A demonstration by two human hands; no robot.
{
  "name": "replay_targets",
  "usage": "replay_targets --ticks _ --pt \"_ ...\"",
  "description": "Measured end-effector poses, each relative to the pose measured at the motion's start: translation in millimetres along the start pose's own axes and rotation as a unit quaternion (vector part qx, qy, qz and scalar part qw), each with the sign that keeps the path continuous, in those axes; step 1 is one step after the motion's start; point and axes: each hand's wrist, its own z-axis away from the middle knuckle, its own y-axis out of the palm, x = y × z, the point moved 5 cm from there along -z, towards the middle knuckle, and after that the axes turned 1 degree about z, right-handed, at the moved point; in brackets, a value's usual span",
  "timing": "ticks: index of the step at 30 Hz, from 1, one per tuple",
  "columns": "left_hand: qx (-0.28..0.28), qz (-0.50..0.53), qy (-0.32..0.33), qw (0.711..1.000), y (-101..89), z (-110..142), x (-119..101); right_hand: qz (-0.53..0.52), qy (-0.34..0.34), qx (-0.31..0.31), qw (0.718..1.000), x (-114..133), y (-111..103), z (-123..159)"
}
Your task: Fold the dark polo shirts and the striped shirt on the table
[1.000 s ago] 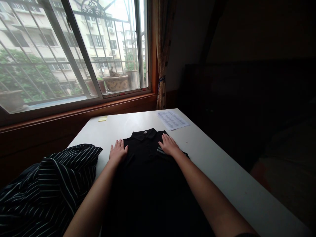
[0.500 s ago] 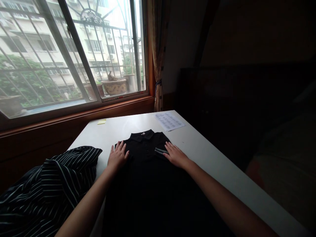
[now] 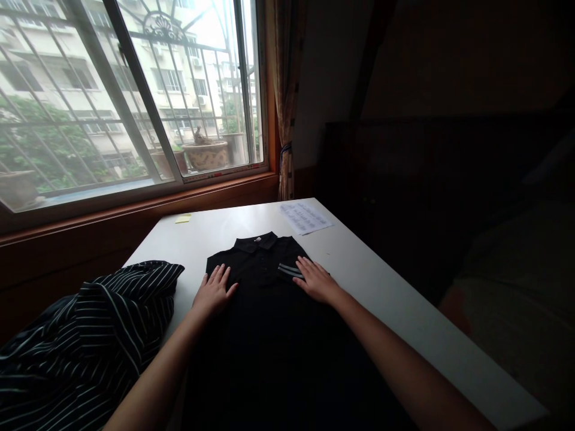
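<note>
A black polo shirt [image 3: 265, 323] lies flat on the white table, its collar [image 3: 257, 242] pointing away from me. My left hand [image 3: 214, 291] rests on the shirt's left edge below the shoulder, palm down with fingers spread. On the other side, my right hand [image 3: 317, 280] lies flat with fingers stretched over a folded-in sleeve. Two pale stripes on that sleeve cuff [image 3: 290, 270] show beside the fingertips. The lower part of the shirt runs toward me into dark shade, so its hem cannot be made out.
Dark cloth with white stripes [image 3: 112, 317] is heaped on the left. Printed paper sheets [image 3: 305, 218] and a yellow sticky note [image 3: 183, 219] lie toward the far edge of the white table [image 3: 381, 299]. Behind it are a barred window [image 3: 171, 108] and a tied curtain [image 3: 286, 120].
My left hand has slid slightly down along the shirt's edge, baring more of the left shoulder. The right hand stays on the sleeve. The whole view has shifted a little.
</note>
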Motion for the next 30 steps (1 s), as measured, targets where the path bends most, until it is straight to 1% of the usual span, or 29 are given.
replay_targets --ticks 4,9,17,24,30 --pt "0.012 0.009 -0.019 1.0 -0.3 -6 2 -0.004 -0.003 0.005 1.0 1 -3 -4" --pt "0.027 0.027 -0.038 0.999 1.4 -19 8 -0.004 -0.004 0.015 1.0 0 -3 -14" --pt "0.04 0.049 -0.048 0.997 9.3 -44 29 -0.014 -0.001 0.027 1.0 -8 5 -36" --pt "0.041 0.042 -0.068 0.996 6.2 -65 42 -0.023 -0.002 0.03 0.999 -9 3 -53" --pt "0.037 0.034 -0.079 0.996 3.7 -74 46 -0.021 -0.004 0.03 0.999 -11 3 -63"
